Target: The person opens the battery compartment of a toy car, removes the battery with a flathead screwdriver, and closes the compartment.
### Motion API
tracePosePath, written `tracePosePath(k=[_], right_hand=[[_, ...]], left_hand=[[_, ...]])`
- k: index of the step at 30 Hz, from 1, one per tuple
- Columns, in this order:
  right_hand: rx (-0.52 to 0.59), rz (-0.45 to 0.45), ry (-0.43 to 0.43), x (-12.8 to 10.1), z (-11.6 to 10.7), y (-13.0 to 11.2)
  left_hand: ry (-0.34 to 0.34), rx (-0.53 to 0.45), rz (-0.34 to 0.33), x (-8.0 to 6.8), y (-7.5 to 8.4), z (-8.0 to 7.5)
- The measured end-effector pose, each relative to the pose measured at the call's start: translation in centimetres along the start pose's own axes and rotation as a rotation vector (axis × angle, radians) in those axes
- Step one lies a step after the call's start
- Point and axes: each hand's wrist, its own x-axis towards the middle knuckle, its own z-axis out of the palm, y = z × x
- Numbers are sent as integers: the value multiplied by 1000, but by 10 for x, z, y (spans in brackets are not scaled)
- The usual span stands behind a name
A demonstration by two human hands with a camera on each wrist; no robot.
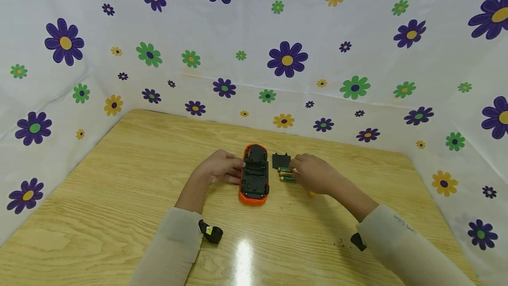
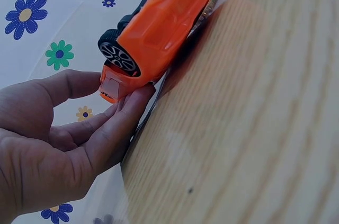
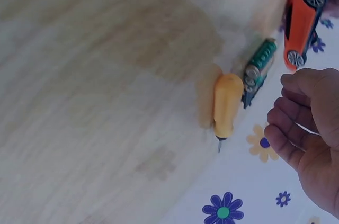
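Observation:
An orange toy car (image 1: 254,199) lies upside down on the table, its black underside with an uncovered battery compartment (image 1: 255,169) facing up. My left hand (image 1: 222,167) grips the car's side; in the left wrist view, thumb and fingers pinch one end of the car body (image 2: 159,23). Several green and gold batteries (image 1: 287,179) lie beside the car. Over their right ends hovers my right hand (image 1: 313,173), its fingers loosely bent. The right wrist view shows nothing in this hand (image 3: 318,128). A black battery cover (image 1: 281,160) lies just beyond the batteries.
A screwdriver with a yellow handle (image 3: 228,102) lies near the batteries, mostly hidden under the right hand in the head view. Small dark specks (image 1: 342,242) dot the wooden table (image 1: 119,215). A flowered white cloth (image 1: 246,25) rises behind and at both sides.

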Motion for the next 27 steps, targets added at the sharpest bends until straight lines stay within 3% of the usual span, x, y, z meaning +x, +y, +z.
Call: tracePosePath(k=[15, 27], right_hand=[[177, 155, -2, 32, -14, 37], [394, 255, -71, 55, 0, 49]], left_hand=[[1, 2, -2, 2, -1, 1], [4, 4, 1, -1, -1, 0]])
